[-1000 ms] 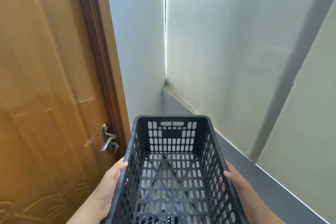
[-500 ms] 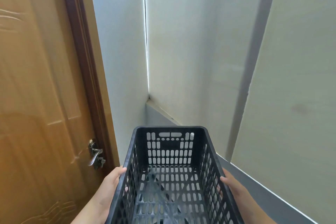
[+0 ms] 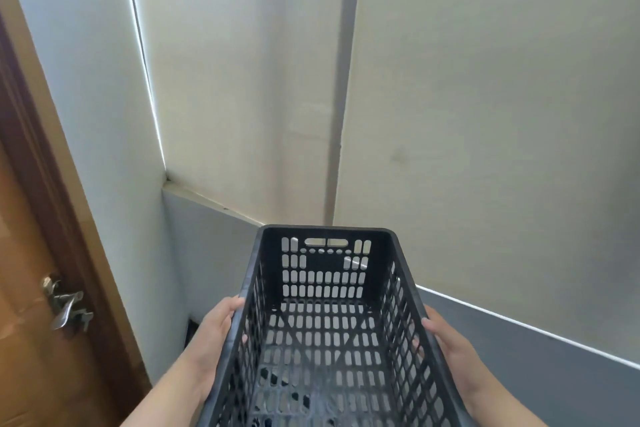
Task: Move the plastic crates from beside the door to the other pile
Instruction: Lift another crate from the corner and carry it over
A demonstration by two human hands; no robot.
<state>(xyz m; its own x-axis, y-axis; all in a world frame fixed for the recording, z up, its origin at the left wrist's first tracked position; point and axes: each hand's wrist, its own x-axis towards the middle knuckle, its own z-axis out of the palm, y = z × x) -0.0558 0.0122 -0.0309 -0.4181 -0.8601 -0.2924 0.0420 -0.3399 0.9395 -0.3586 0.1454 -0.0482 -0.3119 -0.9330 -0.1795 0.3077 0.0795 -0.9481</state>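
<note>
A black plastic crate (image 3: 325, 333) with slotted walls and floor fills the lower middle of the head view, held up in front of me, its inside bare. My left hand (image 3: 216, 333) grips its left long rim, thumb on top. My right hand (image 3: 446, 340) grips the right long rim the same way. The crate's far end, with a handle slot, points at the wall corner. Neither pile of crates is in view.
A brown wooden door (image 3: 24, 288) with a metal lever handle (image 3: 65, 305) and dark frame stands at the left edge. Pale walls meet in a corner (image 3: 162, 163) ahead, with a grey lower band (image 3: 519, 357) running along the right wall.
The view has swung to the right: the door and its handle have slid toward the left edge and more of the right wall shows. Both hands keep their hold on the crate.
</note>
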